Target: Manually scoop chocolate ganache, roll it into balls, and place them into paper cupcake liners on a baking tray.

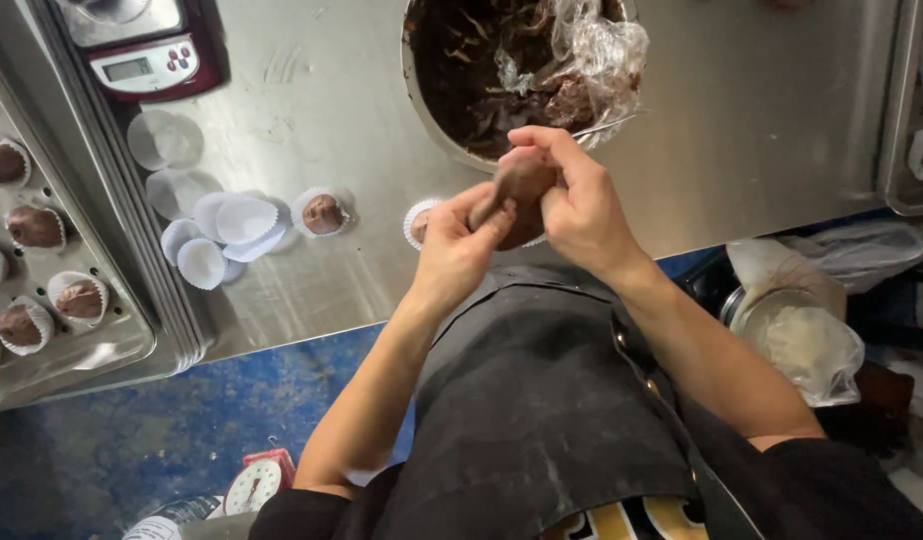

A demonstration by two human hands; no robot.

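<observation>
Holding a brown lump of chocolate dough point(523, 183) up in the air, just over the near edge of the steel table point(312, 90). Looking a bit longer than wide, with its long way slanting from low on the left to high on the right, top end pointing toward the big bowl point(422, 95). Sitting between both hands, touching both. Left hand point(460, 248) curling up from below, fingers half bent, fingertips point(497, 212) pressing on the lump's lower left side. Right hand point(580, 200) wrapping over the top and right side, fingers bent close around it, thumb on the front.

Lying just behind the lump, the big bowl of dark chocolate mix with crinkly clear plastic point(602, 45) in it. Sitting on the table to the left, a filled paper cup point(323, 213) and a bunch of empty white paper cups point(227, 235). Resting farther left, a tray point(77, 355) of filled cups and a small scale point(147, 55).
</observation>
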